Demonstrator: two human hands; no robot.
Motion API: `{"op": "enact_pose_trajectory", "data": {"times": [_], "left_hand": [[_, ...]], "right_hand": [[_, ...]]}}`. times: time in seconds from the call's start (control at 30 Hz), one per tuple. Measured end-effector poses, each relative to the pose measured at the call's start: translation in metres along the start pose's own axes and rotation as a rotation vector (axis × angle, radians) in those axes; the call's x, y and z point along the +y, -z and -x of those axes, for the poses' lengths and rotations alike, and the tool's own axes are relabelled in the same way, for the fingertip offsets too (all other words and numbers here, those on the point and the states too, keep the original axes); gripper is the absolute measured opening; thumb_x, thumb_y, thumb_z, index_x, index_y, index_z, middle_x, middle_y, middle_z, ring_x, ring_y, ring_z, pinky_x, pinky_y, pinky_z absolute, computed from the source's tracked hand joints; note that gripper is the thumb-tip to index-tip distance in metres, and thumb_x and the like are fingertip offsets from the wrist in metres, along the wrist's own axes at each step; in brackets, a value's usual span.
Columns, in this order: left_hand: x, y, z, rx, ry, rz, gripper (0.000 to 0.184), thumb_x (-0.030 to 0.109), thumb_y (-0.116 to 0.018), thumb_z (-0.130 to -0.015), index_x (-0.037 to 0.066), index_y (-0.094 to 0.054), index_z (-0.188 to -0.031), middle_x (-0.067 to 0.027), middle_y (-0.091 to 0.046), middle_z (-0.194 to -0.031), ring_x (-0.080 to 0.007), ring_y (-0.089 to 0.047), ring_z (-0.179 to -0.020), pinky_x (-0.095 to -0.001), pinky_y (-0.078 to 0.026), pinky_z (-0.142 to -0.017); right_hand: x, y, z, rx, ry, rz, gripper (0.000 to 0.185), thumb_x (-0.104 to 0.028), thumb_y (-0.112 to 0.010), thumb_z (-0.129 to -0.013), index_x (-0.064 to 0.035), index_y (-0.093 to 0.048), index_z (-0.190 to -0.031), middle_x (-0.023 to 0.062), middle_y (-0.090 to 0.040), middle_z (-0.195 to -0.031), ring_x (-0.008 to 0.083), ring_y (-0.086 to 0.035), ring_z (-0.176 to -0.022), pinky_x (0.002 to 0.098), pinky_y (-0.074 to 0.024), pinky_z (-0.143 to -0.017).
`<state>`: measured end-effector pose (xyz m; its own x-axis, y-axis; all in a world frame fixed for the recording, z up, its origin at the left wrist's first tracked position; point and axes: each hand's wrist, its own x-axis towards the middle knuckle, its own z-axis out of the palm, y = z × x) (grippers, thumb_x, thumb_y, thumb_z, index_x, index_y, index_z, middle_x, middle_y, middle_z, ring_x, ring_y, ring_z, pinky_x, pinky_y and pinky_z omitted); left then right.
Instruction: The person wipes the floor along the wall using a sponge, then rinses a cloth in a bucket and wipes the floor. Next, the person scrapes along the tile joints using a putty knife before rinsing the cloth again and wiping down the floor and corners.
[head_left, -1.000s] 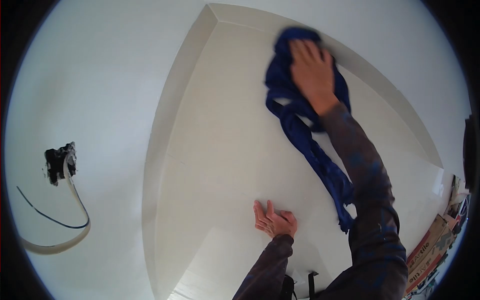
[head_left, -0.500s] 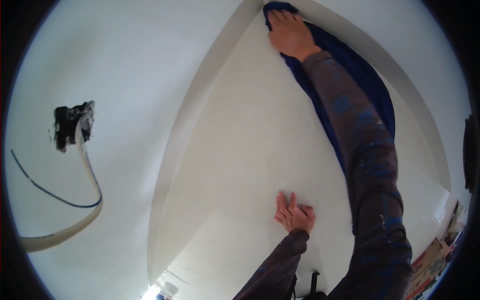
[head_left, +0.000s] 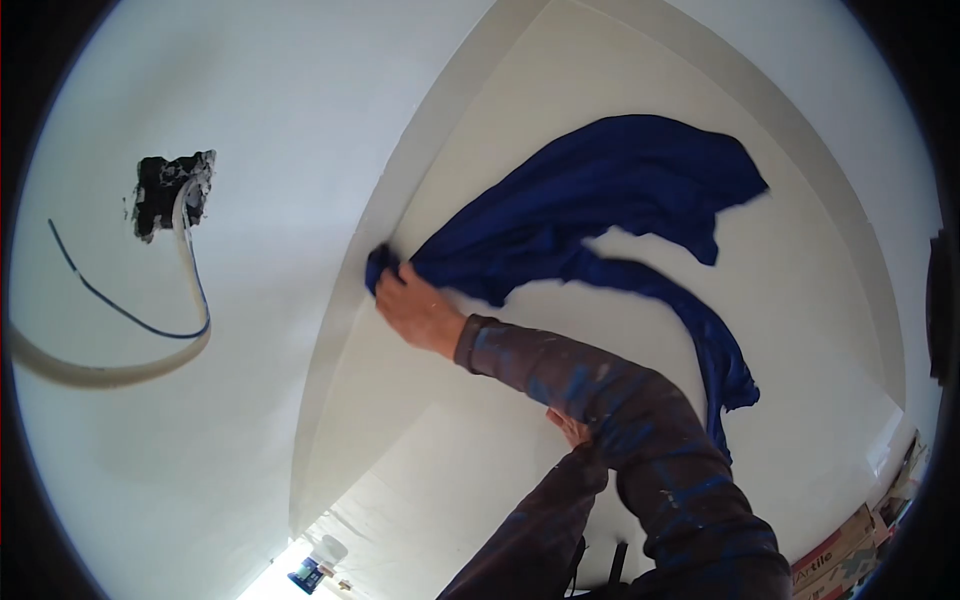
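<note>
My right hand (head_left: 420,310) is closed around a bunched corner of a dark blue cloth (head_left: 640,180), at the left edge of a smooth cream surface (head_left: 480,390). From there the cloth trails up and to the right in a loose, blurred sweep, one long strip hanging down on the right. My left hand (head_left: 568,426) rests against the surface lower down, fingers stretched out, partly hidden behind my right sleeve. Nothing shows in it.
A grey border strip (head_left: 345,330) edges the surface. To the left, a white wall has a rough hole (head_left: 172,195) with a pale conduit (head_left: 110,376) and a thin blue wire hanging out. Cardboard boxes (head_left: 835,550) stand at lower right, a small container (head_left: 308,574) at lower left.
My right hand has swept the cloth from the top corner down and left to the left edge; the cloth now spreads out behind it. My left hand stays low, now partly covered.
</note>
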<state>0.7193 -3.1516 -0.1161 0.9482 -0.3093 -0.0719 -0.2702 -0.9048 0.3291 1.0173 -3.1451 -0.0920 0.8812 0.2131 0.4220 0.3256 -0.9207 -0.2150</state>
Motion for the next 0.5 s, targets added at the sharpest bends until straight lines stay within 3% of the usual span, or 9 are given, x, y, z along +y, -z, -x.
{"op": "enact_pose_trajectory", "data": {"times": [0.1, 0.17, 0.27, 0.33, 0.37, 0.4, 0.43, 0.47, 0.5], "left_hand": [[0.001, 0.005, -0.006, -0.002, -0.027, 0.003, 0.062, 0.02, -0.06, -0.082, 0.011, -0.048, -0.141, -0.0214, -0.038, -0.158, -0.0403, -0.038, -0.143, -0.0564, -0.03, -0.108], [0.009, 0.011, -0.008, 0.008, -0.036, 0.017, 0.062, 0.02, -0.06, -0.081, 0.011, -0.047, -0.142, -0.0216, -0.037, -0.158, -0.0404, -0.037, -0.143, -0.0563, -0.03, -0.108], [0.016, 0.017, -0.016, 0.016, -0.025, 0.066, 0.065, 0.02, -0.061, -0.081, 0.013, -0.046, -0.144, -0.0212, -0.036, -0.16, -0.0389, -0.036, -0.145, -0.0558, -0.029, -0.109], [0.015, 0.02, -0.016, -0.04, -0.033, 0.064, 0.069, 0.016, -0.06, -0.079, 0.008, -0.042, -0.146, -0.0247, -0.03, -0.16, -0.0445, -0.031, -0.145, -0.0591, -0.028, -0.109], [0.016, 0.018, -0.019, -0.04, -0.037, 0.069, 0.069, 0.016, -0.06, -0.079, 0.008, -0.042, -0.146, -0.0247, -0.03, -0.16, -0.0445, -0.031, -0.145, -0.0591, -0.028, -0.109], [0.016, 0.019, -0.018, -0.026, -0.02, 0.074, 0.066, 0.018, -0.061, -0.081, 0.011, -0.044, -0.145, -0.0225, -0.031, -0.161, -0.0415, -0.033, -0.145, -0.057, -0.029, -0.109], [0.016, 0.019, -0.016, -0.013, -0.007, 0.076, 0.063, 0.02, -0.062, -0.084, 0.013, -0.046, -0.144, -0.0203, -0.033, -0.162, -0.0386, -0.035, -0.145, -0.055, -0.029, -0.109], [0.014, 0.019, -0.014, -0.021, -0.015, 0.074, 0.063, 0.02, -0.062, -0.084, 0.013, -0.046, -0.144, -0.0203, -0.033, -0.162, -0.0386, -0.035, -0.145, -0.055, -0.029, -0.109], [0.009, 0.015, -0.012, -0.017, -0.04, 0.024, 0.065, 0.027, -0.066, -0.086, 0.01, -0.045, -0.145, -0.0212, -0.032, -0.161, -0.0409, -0.034, -0.145, -0.0553, -0.03, -0.109]], "right_hand": [[0.001, -0.03, -0.013, -0.056, 0.181, -0.285, 0.019, -0.022, -0.057, -0.091, -0.0131, -0.068, -0.103, 0.0007, -0.065, -0.108, 0.0228, -0.054, -0.117, 0.0421, -0.0405, -0.097], [0.04, -0.042, -0.006, 0.106, 0.198, -0.288, 0.014, -0.02, -0.058, -0.089, -0.0197, -0.065, -0.101, -0.0031, -0.062, -0.101, 0.0181, -0.055, -0.109, 0.0399, -0.0403, -0.094], [0.133, -0.008, 0.003, 0.09, 0.107, -0.277, 0.015, -0.019, -0.056, -0.091, -0.0186, -0.066, -0.102, -0.0006, -0.064, -0.101, 0.0213, -0.059, -0.106, 0.0413, -0.043, -0.092], [0.203, 0.023, 0.013, 0.127, -0.111, -0.189, 0.023, -0.014, -0.057, -0.09, -0.0177, -0.072, -0.107, 0.0015, -0.067, -0.108, 0.0237, -0.061, -0.11, 0.0458, -0.0462, -0.097], [0.237, 0.024, 0.018, 0.287, -0.201, -0.079, 0.026, -0.012, -0.055, -0.091, -0.0129, -0.07, -0.113, 0.0058, -0.066, -0.108, 0.0277, -0.062, -0.11, 0.0489, -0.049, -0.094], [0.253, 0.061, 0.01, 0.109, -0.507, -0.046, 0.023, -0.01, -0.055, -0.094, -0.0057, -0.066, -0.114, 0.011, -0.066, -0.108, 0.0318, -0.062, -0.109, 0.0502, -0.0509, -0.091], [0.265, 0.078, 0.002, 0.11, -0.74, -0.075, 0.02, -0.009, -0.056, -0.096, -0.0006, -0.061, -0.114, 0.0169, -0.065, -0.108, 0.035, -0.062, -0.107, 0.0488, -0.0519, -0.09], [0.272, 0.06, -0.007, 0.521, -0.849, -0.163, 0.02, -0.011, -0.057, -0.098, 0.0017, -0.057, -0.113, 0.0206, -0.063, -0.107, 0.0408, -0.06, -0.106, 0.0518, -0.0501, -0.09], [0.272, 0.04, -0.022, 0.655, -0.878, -0.29, 0.023, -0.011, -0.057, -0.098, 0.0034, -0.055, -0.115, 0.0237, -0.061, -0.108, 0.0442, -0.059, -0.107, 0.0527, -0.0491, -0.091]]}}
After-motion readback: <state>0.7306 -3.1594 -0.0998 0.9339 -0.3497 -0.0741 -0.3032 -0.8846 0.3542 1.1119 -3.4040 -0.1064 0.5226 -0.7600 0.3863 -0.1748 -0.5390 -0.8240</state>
